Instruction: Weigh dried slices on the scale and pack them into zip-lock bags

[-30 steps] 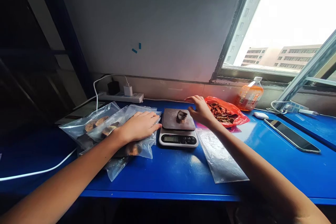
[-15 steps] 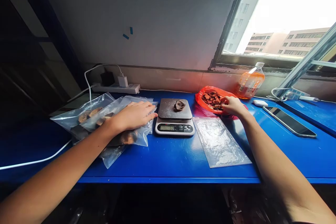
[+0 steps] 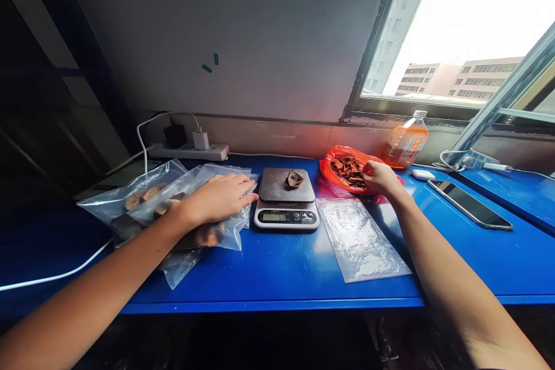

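Note:
My left hand (image 3: 223,196) lies flat, fingers stretched out, on a pile of clear plastic bags (image 3: 169,176) with brown dried pieces inside. My right hand (image 3: 381,178) is at the right rim of a red plastic bag (image 3: 328,173) full of reddish-brown dried pieces (image 3: 348,172). Its fingers are curled together; what they pinch cannot be made out. Between the hands stands a digital kitchen scale (image 3: 286,217) with its display lit. One dark, curled dried piece (image 3: 295,179) rests on its plate. A flat clear plastic bag (image 3: 364,240) lies right of the scale.
Behind the red bag stands a bottle of orange drink (image 3: 406,141). A phone (image 3: 470,203) and a small white case (image 3: 422,174) lie at the right on the blue table (image 3: 277,277). A power strip (image 3: 212,152) with a white charger (image 3: 200,140) is against the wall.
The view has shifted slightly, so everything sits a little lower and further left. My right hand stays at the red bag with fingers curled; my left hand still rests on the pile.

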Demonstrator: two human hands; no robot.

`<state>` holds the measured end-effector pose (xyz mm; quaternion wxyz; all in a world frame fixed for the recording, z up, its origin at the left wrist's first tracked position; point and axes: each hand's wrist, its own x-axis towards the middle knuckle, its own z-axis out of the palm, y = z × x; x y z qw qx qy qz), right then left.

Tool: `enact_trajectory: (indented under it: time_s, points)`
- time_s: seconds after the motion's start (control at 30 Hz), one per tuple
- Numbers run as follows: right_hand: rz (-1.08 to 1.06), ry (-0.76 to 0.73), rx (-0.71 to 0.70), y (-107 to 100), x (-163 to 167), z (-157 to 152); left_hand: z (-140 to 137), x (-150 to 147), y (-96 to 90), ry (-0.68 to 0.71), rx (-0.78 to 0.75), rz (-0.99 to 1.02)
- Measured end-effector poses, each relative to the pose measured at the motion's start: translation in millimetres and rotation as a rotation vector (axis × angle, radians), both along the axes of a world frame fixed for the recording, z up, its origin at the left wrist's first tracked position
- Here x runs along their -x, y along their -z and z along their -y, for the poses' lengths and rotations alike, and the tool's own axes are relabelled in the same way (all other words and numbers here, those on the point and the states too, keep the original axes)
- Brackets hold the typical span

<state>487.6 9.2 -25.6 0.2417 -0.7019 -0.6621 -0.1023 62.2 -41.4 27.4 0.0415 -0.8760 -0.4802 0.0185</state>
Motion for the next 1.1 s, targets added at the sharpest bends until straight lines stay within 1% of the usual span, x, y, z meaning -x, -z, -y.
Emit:
enact_trajectory:
  time_s: [0.13,0.2,0.27,0.33,0.4,0.47,0.53,0.6,0.67,0.87,1.1]
  points:
    - [-0.110,0.000,-0.028,-1.4,5.7,3.0,-1.2,0.9,0.7,-0.004,0.001,0.008]
    - [-0.164,-0.007,-0.077,-6.4,10.9,5.5,-1.2,1.0,1.0,-0.008,0.002,0.009]
    - [-0.240,-0.065,-0.140,-14.7,21.9,9.8,-1.0,1.2,1.4,-0.007,0.002,0.009]
    - [-0.291,-0.201,-0.177,-24.4,41.6,16.6,-0.7,1.5,1.8,-0.004,-0.005,0.008]
    - [-0.293,-0.397,-0.177,-32.3,69.6,25.7,-0.2,1.6,1.9,0.002,-0.014,0.000]
    - [-0.233,-0.593,-0.158,-36.1,101.1,35.7,0.5,1.3,1.6,0.010,-0.019,-0.009]
    - [-0.153,-0.692,-0.150,-35.5,129.1,45.0,1.3,0.8,1.1,0.014,-0.020,-0.011]
    - [-0.091,-0.720,-0.152,-32.4,147.9,52.1,1.9,0.4,0.9,0.020,-0.021,-0.008]
    - [-0.054,-0.721,-0.166,-29.2,156.0,56.3,2.1,0.5,1.3,0.021,-0.021,-0.004]
    - [-0.056,-0.695,-0.181,-30.1,150.8,58.4,2.6,1.6,2.7,0.026,-0.028,0.008]
    - [-0.043,-0.723,-0.174,-32.2,153.2,60.7,4.1,0.2,1.1,0.020,-0.021,0.002]
